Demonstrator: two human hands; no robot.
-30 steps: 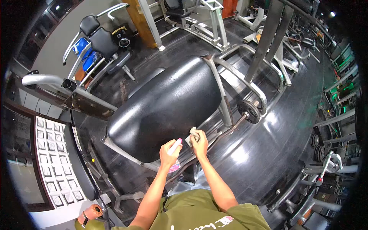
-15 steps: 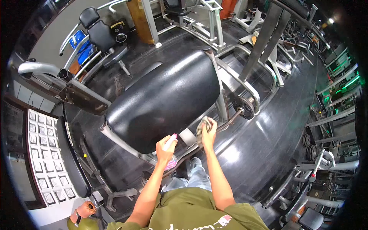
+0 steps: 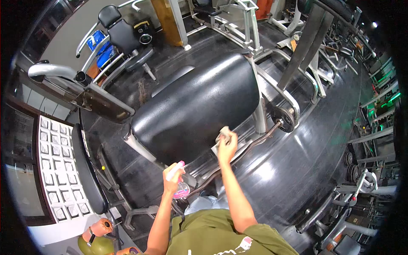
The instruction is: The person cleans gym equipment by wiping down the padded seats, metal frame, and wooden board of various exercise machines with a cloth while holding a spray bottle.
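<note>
My left hand (image 3: 171, 180) is wrapped round the neck of a spray bottle (image 3: 182, 190) that has a white and pink trigger head and pink liquid in a clear body. In my right hand (image 3: 228, 148) is a bunched, light-coloured cloth (image 3: 224, 131), gripped by the fingers near the front edge of a black padded bench (image 3: 199, 100). Whether the cloth touches the pad I cannot tell. The bottle is held in front of the pad's near left corner.
A bent curl bar (image 3: 242, 152) with a weight plate (image 3: 282, 119) lies along the bench's near side. Behind stands a black-seated machine (image 3: 123, 38). At left are a long black bench pad (image 3: 88, 170) and a white block panel (image 3: 59, 165). Dumbbell racks line the right.
My right hand with the cloth has moved up and closer to the pad. My left hand with the bottle has shifted slightly left and down. The view has turned a little.
</note>
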